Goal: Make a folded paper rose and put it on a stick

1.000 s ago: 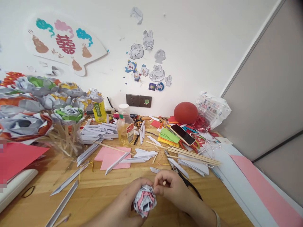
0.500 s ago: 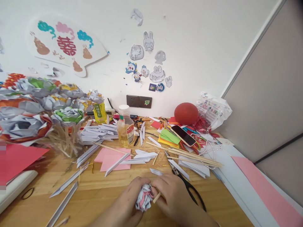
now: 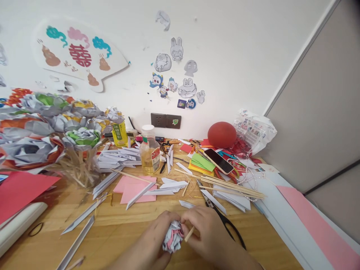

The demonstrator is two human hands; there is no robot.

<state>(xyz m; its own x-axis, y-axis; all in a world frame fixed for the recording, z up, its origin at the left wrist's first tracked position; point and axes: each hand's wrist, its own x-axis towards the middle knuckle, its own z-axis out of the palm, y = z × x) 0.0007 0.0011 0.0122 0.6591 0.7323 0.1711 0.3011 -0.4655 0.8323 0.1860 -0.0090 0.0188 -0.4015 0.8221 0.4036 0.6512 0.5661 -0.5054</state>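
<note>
A small crumpled-looking paper flower [image 3: 172, 237], white with pink inside, is near the front edge of the table. My left hand [image 3: 153, 238] is closed around its left side, the fingers partly behind it. At its right edge, my right hand [image 3: 206, 230] is closed, thumb and fingertips against the paper. A short end of a thin wooden stick [image 3: 189, 234] pokes out between those right fingers; the rest of it is hidden, and whether it joins the flower I cannot tell. Black-handled scissors [image 3: 232, 228] lie partly under my right hand. A folded white paper strip [image 3: 186, 204] lies just beyond both hands.
Folded paper strips [image 3: 118, 156], pink sheets [image 3: 133, 186] and a glue bottle [image 3: 150, 153] lie ahead. Wooden sticks [image 3: 230, 186], a phone [image 3: 221, 161] and a red balloon [image 3: 222, 135] are to the right. Finished paper flowers [image 3: 30, 150] crowd the left.
Both hands stay around the flower with only a slight shift. The stick end in my right fingers has tilted a little, and the whole view has moved slightly.
</note>
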